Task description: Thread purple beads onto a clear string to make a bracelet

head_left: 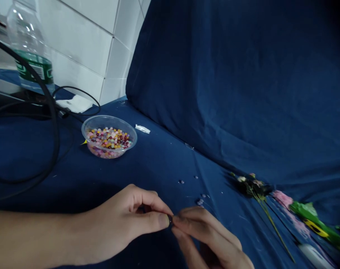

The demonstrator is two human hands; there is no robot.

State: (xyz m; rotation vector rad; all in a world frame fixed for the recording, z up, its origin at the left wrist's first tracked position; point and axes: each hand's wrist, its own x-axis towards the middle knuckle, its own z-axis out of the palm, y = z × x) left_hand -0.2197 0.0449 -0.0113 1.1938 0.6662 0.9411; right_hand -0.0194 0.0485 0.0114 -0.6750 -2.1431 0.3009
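Low in the middle of the head view, my left hand pinches a small dark bead between thumb and forefinger. My right hand meets it from the right, fingertips pressed together right at the bead. Whatever those right fingers grip is too small to make out. Just beyond the right hand, a few small purple beads lie on the dark blue cloth, with what looks like a fine thread near them. Farther left stands a clear plastic bowl holding many coloured beads.
A plastic bottle with a green label and a looped black cable are at left. A white scrap lies right of the bowl. Artificial flowers, yellow-handled scissors and a white object are at right.
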